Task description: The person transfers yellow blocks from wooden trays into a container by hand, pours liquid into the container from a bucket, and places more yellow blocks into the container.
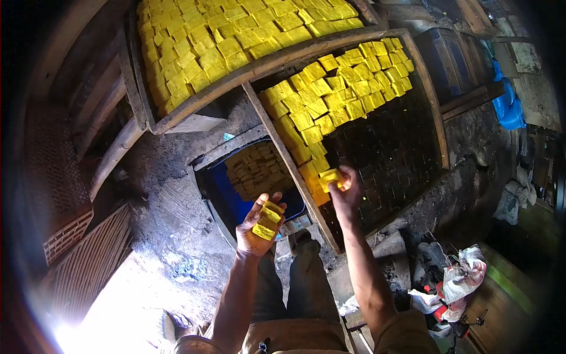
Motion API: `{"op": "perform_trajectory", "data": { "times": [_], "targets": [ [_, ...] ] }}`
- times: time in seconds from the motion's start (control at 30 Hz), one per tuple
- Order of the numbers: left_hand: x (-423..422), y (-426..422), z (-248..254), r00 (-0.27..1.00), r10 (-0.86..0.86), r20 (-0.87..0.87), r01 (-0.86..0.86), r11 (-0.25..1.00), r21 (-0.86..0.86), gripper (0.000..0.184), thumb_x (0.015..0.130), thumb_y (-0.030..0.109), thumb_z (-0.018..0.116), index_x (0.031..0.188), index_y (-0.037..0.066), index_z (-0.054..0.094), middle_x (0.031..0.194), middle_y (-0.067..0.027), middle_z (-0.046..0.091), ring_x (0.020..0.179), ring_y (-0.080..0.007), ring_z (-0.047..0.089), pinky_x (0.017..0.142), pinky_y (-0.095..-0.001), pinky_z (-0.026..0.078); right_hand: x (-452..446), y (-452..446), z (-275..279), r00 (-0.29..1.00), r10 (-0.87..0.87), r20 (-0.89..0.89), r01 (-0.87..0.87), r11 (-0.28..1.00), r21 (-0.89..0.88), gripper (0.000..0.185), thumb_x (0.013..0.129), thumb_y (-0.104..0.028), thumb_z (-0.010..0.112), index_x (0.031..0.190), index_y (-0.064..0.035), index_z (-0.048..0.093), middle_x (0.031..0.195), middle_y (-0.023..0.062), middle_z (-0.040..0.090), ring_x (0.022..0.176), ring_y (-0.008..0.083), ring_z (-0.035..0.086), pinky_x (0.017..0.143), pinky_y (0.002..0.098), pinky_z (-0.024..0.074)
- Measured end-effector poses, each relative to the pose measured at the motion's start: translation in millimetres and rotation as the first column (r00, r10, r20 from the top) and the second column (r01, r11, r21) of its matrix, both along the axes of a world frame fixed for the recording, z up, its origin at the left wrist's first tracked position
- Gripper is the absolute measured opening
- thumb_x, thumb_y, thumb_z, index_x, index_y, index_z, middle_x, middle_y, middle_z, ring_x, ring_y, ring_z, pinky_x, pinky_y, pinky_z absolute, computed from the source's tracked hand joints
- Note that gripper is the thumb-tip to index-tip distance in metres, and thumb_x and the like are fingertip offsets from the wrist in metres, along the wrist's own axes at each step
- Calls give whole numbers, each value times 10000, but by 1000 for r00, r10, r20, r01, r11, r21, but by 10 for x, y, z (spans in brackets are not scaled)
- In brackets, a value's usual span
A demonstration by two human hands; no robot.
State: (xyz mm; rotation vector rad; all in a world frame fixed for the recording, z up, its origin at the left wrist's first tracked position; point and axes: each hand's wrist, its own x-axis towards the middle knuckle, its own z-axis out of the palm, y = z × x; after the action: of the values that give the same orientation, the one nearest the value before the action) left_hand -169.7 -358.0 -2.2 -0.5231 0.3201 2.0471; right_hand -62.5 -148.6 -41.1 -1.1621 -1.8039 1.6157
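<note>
My left hand [256, 227] is closed around a small stack of yellow blocks [267, 220] that look like tofu, held in front of the blue tub [215, 194]. My right hand [346, 192] pinches a single yellow tofu block [331, 177] between thumb and fingers, at the near left of the wooden-framed rack [383, 156]. Rows of yellow tofu blocks [345, 88] cover the rack's far part and run down its left side toward my right hand. Whether the pinched block touches the rack is hard to tell.
A second wooden-framed rack [253, 62] behind is densely covered with yellow blocks. In the tub lie many darker-looking blocks [259, 171]. A wooden rail [292, 168] stands between tub and near rack. White and red sacks [457, 280] lie at right, and a blue plastic sheet [508, 106] hangs beyond.
</note>
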Motion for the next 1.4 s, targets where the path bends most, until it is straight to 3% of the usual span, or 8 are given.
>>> {"op": "perform_trajectory", "data": {
  "times": [0.27,0.4,0.6,0.83,0.9,1.1,1.2,1.4],
  "targets": [
    [22,-7,20,1000,15,2,-15,1000,-5,503,794,161,685,1265,68,532,1380,-171,481,1206,-337,536,966,-423,517,-300,-1,-496,762,-38,646,-519,560,645,341,861,-205,621,1077,43,532,1152,240,477,1079,378,498,959,475,408],
    [-7,11,31,998,43,41,-44,999,18,513,800,164,668,1277,42,526,1393,-182,474,1221,-351,523,1002,-437,480,-418,-162,-174,881,-3,474,-319,735,598,351,840,-154,642,1112,21,506,1127,216,518,1051,337,534,928,445,444],
    [-79,2,55,988,100,117,-100,995,-8,581,805,161,672,1330,6,477,1357,-189,499,1231,-342,512,1053,-430,429,-348,202,-78,996,-78,-39,63,953,-295,514,741,-35,660,1222,-4,481,1086,125,589,1002,213,587,902,360,489],
    [-8,-55,-98,965,187,185,-202,977,64,551,800,218,683,1288,18,526,1247,-169,564,1176,-342,532,994,-416,477,-796,172,-143,839,57,541,-182,966,182,463,858,-375,517,1127,-15,627,1265,293,463,1138,403,488,965,481,414],
    [6,-71,-60,923,258,286,-283,958,46,476,787,252,644,1207,33,599,1194,-180,594,1154,-365,541,967,-436,488,-678,119,-709,793,35,608,-452,704,548,482,841,-362,521,1113,28,604,1250,287,456,1157,422,448,986,513,376],
    [-122,152,-126,925,265,271,-272,962,-11,520,784,277,636,1244,39,587,1175,-155,623,1164,-339,546,1043,-475,403,-762,207,-152,962,230,144,-261,929,262,506,713,-188,689,1152,-9,511,1056,173,589,980,302,594,859,425,484],
    [-156,321,-126,914,267,307,-260,963,-65,478,773,305,627,1179,54,625,1204,-140,631,1266,-368,483,1114,-532,293,-601,413,66,973,198,-122,-229,898,-375,474,717,-122,636,1167,-62,502,1050,113,589,933,226,623,788,354,554],
    [8,452,-111,958,136,253,-154,986,55,514,786,342,615,1205,45,608,1211,-159,628,1190,-362,543,1079,-503,360,-483,-301,1054,778,554,297,-619,758,207,627,617,-93,759,1186,-47,499,1091,187,542,1048,339,544,953,440,453]
  ]
}}
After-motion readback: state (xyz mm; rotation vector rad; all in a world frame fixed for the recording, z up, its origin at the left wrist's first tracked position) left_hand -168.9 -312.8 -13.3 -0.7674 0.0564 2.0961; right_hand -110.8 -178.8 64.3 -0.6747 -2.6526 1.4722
